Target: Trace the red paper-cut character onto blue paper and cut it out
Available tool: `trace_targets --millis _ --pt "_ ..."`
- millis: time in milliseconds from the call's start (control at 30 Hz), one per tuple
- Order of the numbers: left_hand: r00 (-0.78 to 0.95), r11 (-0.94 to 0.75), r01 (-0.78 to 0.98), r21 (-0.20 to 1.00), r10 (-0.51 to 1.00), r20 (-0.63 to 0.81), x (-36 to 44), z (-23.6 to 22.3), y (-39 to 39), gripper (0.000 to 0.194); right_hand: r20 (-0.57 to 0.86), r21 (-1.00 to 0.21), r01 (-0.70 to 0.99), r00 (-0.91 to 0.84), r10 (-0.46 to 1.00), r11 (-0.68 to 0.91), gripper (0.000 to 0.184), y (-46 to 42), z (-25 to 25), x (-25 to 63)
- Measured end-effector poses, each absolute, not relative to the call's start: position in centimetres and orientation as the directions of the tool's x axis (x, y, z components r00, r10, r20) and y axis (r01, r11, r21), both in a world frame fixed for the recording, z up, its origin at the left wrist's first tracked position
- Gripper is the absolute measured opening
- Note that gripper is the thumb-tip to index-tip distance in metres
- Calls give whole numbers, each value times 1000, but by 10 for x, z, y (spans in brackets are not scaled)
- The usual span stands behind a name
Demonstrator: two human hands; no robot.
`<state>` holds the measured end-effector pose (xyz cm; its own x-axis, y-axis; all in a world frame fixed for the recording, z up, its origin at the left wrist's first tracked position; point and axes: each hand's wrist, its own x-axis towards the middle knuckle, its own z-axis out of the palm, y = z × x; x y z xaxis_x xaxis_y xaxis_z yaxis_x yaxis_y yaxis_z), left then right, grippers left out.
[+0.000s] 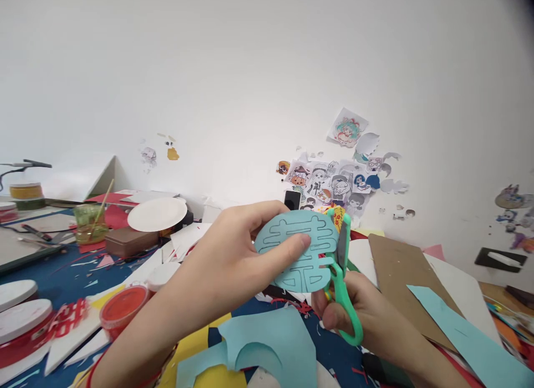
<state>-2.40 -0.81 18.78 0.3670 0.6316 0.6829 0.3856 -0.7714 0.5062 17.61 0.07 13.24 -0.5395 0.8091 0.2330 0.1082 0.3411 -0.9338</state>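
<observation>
My left hand (233, 249) pinches a light-blue round paper cutout (292, 252) with a pattern of slots, thumb on its front. My right hand (367, 316) grips green-handled scissors (344, 282), whose blades point up along the cutout's right edge. Both are held up above the cluttered table. Below them lies a light-blue paper offcut (267, 343) with a curved piece removed.
A white paper plate (156, 214) rests on a brown box (129, 240) at the left. A red-filled tub (122, 307), white lids (20, 318) and a red paper cutting (69, 316) lie at front left. Brown cardboard (400, 271) and a blue strip (459, 332) lie right. Stickers (337, 182) cover the wall.
</observation>
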Motion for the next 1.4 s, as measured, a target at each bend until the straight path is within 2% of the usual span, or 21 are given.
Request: trace_targets --millis 300,533,900,1400 --pt "354 -757 360 546 652 671 -21 188 -8 22 259 -917 130 -526 810 377 48 4 129 178" --pt "445 -660 391 641 746 496 -27 185 -6 20 276 -904 151 -505 817 399 52 2 132 177" --pt "344 -704 311 638 709 615 -23 189 -8 25 217 -905 235 -461 861 354 37 0 135 174" --pt "241 -744 171 646 667 705 -19 187 -5 24 190 -878 303 -492 849 372 41 1 134 174"
